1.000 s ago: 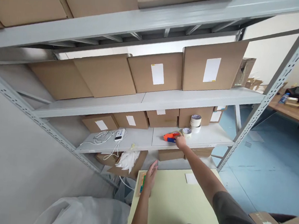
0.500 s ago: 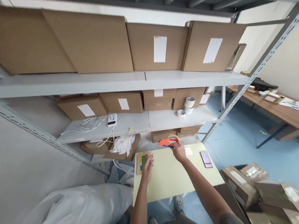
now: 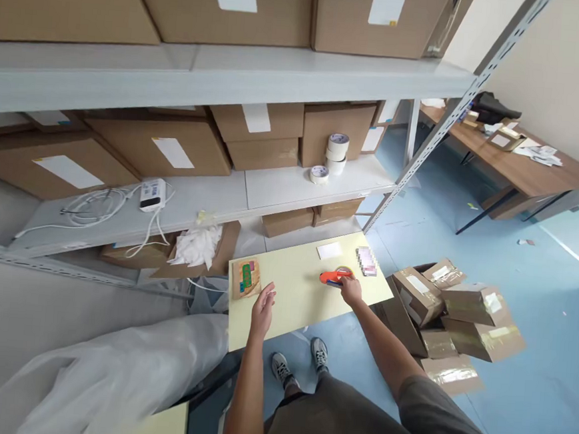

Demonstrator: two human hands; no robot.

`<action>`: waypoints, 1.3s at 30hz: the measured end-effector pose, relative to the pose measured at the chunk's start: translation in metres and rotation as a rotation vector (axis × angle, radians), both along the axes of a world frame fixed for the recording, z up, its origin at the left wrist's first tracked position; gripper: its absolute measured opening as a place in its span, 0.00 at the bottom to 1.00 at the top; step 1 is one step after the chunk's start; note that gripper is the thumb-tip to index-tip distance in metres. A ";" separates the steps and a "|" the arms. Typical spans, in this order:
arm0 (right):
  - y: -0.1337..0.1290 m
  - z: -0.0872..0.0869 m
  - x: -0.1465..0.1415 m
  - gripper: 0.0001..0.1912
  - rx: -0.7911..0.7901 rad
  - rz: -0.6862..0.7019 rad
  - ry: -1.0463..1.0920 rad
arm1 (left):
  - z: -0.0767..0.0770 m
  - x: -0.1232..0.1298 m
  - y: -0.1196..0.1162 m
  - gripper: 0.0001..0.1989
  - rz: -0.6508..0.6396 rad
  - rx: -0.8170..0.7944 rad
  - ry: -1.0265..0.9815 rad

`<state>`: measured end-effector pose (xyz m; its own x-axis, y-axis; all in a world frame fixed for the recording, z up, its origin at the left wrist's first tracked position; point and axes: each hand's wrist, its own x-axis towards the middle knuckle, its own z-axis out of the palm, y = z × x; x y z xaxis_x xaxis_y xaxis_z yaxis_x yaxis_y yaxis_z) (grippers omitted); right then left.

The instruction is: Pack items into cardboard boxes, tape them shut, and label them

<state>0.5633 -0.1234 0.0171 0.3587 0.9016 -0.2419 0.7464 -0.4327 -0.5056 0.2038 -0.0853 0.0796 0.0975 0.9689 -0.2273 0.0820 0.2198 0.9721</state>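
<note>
My right hand (image 3: 350, 291) is closed on an orange-red tool with blue parts (image 3: 335, 277), held over the right part of the pale yellow tabletop (image 3: 292, 304). A yellow ring shows just behind the tool. Fingers apart and holding nothing, my left hand (image 3: 263, 310) hovers near the table's left part. Beside it lies a wooden board with coloured pieces (image 3: 246, 278). A white card (image 3: 329, 250) and a phone, blurred out (image 3: 367, 261), lie toward the right back of the table.
Behind the table stands a grey shelf (image 3: 291, 200) with cardboard boxes, white tape rolls (image 3: 336, 150), and a power strip (image 3: 152, 194) with cables. Several cartons (image 3: 467, 311) are piled on the floor at right. White plastic sheeting (image 3: 158, 360) bulges at left. A brown desk (image 3: 534, 166) is farther right.
The view has tilted down and shifted right. My right hand has carried the orange-red tool nearer to the phone and card. My left hand has drawn back from the wooden board.
</note>
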 end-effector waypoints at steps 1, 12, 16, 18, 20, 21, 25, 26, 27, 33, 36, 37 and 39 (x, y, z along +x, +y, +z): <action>-0.004 -0.008 0.012 0.11 -0.001 -0.063 0.041 | -0.003 0.005 -0.001 0.38 0.007 -0.010 0.008; -0.027 -0.034 0.084 0.16 0.008 -0.407 0.367 | -0.008 0.076 -0.007 0.37 0.015 -0.061 0.057; -0.017 -0.019 0.069 0.25 0.067 -0.295 0.254 | -0.006 0.092 -0.007 0.36 -0.001 -0.050 0.036; -0.010 -0.012 0.052 0.27 0.117 -0.207 0.231 | -0.004 0.093 -0.009 0.35 0.005 -0.046 0.019; -0.002 -0.004 0.031 0.27 0.192 -0.105 0.243 | -0.001 0.089 -0.011 0.34 0.024 -0.042 0.001; 0.002 -0.001 0.019 0.27 0.235 -0.046 0.254 | 0.002 0.084 -0.013 0.34 0.037 -0.038 -0.007; 0.027 0.015 -0.038 0.28 0.328 0.198 0.349 | 0.013 0.044 -0.023 0.30 0.164 0.039 0.002; 0.035 0.020 -0.056 0.28 0.324 0.253 0.389 | 0.015 0.028 -0.026 0.28 0.197 0.059 0.007; 0.042 0.025 -0.076 0.28 0.315 0.306 0.429 | 0.017 0.010 -0.031 0.27 0.229 0.080 0.007; 0.059 0.058 -0.239 0.23 0.289 0.590 0.580 | 0.026 -0.127 -0.085 0.23 0.478 0.159 0.023; 0.048 0.070 -0.329 0.20 0.282 0.762 0.609 | 0.026 -0.205 -0.119 0.22 0.637 0.177 0.053; 0.043 0.072 -0.358 0.20 0.279 0.820 0.611 | 0.024 -0.230 -0.131 0.22 0.691 0.184 0.060; 0.033 0.072 -0.411 0.20 0.257 0.916 0.606 | 0.017 -0.277 -0.153 0.22 0.785 0.186 0.072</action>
